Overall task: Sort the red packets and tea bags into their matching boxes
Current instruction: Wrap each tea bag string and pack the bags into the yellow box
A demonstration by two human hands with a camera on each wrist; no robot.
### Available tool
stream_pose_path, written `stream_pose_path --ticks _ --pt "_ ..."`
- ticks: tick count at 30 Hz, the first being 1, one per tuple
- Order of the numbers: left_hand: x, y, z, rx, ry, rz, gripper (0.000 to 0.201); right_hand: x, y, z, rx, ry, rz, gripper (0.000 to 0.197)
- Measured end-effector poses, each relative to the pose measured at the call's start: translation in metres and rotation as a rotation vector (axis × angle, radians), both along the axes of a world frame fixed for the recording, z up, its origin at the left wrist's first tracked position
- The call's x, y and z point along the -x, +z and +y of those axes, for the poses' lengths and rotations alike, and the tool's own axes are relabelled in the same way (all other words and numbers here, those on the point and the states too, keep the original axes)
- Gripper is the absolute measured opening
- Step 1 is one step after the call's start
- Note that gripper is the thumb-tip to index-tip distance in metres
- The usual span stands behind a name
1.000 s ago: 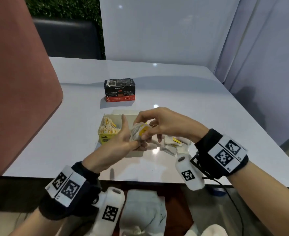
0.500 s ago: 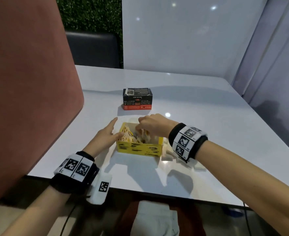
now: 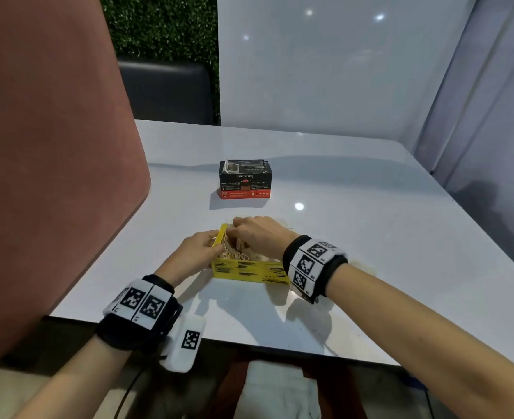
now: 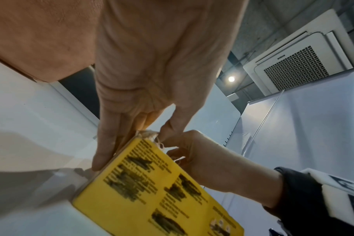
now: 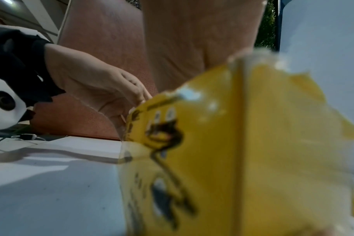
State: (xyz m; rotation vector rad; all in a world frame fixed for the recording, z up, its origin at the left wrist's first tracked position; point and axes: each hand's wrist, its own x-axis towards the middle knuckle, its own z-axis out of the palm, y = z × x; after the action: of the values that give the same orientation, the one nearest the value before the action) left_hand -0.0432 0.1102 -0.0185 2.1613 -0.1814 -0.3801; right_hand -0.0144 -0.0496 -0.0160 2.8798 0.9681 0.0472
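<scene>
An open yellow box (image 3: pixel 249 270) packed with tea bags (image 3: pixel 234 252) stands near the table's front edge. My left hand (image 3: pixel 216 243) grips its left end wall: straight fingers (image 4: pixel 103 153) lie on the outside and the thumb reaches over the top edge. My right hand (image 3: pixel 240 237) reaches down into the box with its fingers curled among the tea bags (image 4: pixel 148 134); its fingertips are hidden. In the right wrist view the yellow box (image 5: pixel 212 143) fills the frame, with the left hand (image 5: pixel 131 102) at its far end. A black and red box (image 3: pixel 245 179) stands closed farther back.
Loose pale tea bags (image 3: pixel 366 267) peek out behind my right wrist. A tall pink seat back (image 3: pixel 53 146) rises along the table's left edge. White partition panels (image 3: pixel 325 71) close off the far and right sides. The table's front edge (image 3: pixel 249 343) lies just under my forearms.
A second ago both hands held a bunch of tea bags above the table. The right hand has carried them down into the yellow box, and the left hand has moved to the box's left end.
</scene>
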Motion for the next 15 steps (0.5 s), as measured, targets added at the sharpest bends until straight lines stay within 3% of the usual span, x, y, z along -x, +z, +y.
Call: stream_pose_path --ticks 5,8,11,15 --pt "0.001 -0.002 0.0 0.081 0.016 0.056 0.03 0.008 -0.002 -0.008 -0.149 -0.047 -0.1 0.036" --pt "0.002 -0.004 -0.001 0.115 0.039 0.069 0.026 0.015 0.003 -0.016 -0.298 -0.19 -0.113 0.022" --pt "0.003 -0.004 -0.001 0.154 0.062 0.08 0.027 0.019 0.009 -0.022 -0.228 -0.394 0.043 0.019" --pt "0.004 -0.006 -0.004 0.183 0.097 0.098 0.045 0.021 0.004 -0.021 -0.186 -0.459 0.183 0.024"
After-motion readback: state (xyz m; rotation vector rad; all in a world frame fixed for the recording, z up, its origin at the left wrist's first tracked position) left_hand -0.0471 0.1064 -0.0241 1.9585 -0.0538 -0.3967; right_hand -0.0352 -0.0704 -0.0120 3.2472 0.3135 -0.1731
